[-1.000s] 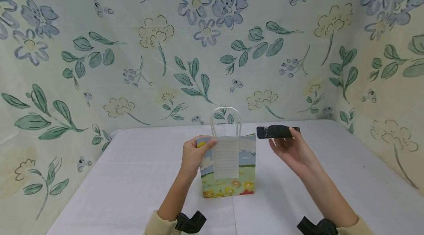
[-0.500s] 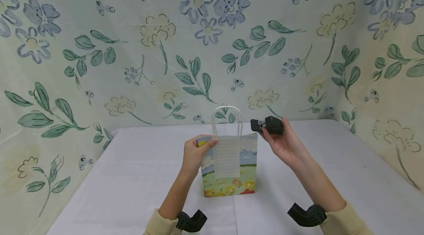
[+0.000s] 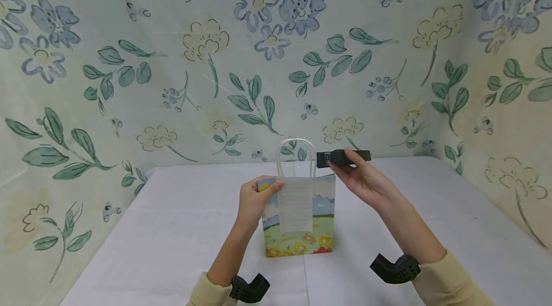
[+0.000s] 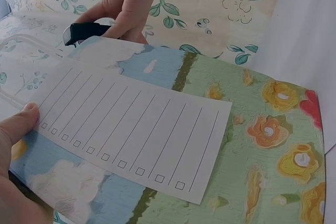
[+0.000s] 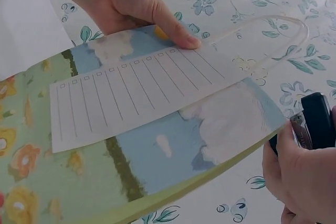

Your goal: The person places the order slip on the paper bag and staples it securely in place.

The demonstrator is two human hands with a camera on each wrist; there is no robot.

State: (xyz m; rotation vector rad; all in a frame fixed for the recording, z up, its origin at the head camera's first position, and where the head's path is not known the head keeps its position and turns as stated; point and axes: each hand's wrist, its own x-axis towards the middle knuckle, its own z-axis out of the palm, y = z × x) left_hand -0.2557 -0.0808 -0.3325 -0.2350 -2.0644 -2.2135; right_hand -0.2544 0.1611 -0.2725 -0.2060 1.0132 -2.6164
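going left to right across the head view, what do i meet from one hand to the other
Left hand → white lined sheet, lying against the front of the paper bag → right hand, which holds the black stapler.

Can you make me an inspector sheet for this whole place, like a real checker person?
Surface: white cloth, with a line running down near the middle.
Job's things: flowery bag with its handle up; lined paper with little boxes against its front; black stapler near the bag's top corner, touching or not is unclear.
Clutter: nothing seen.
Grips: left grip pinches the bag's top edge; right grip holds the stapler.
Cables: nothing seen.
Surroundings: wall covering printed with flowers and leaves.
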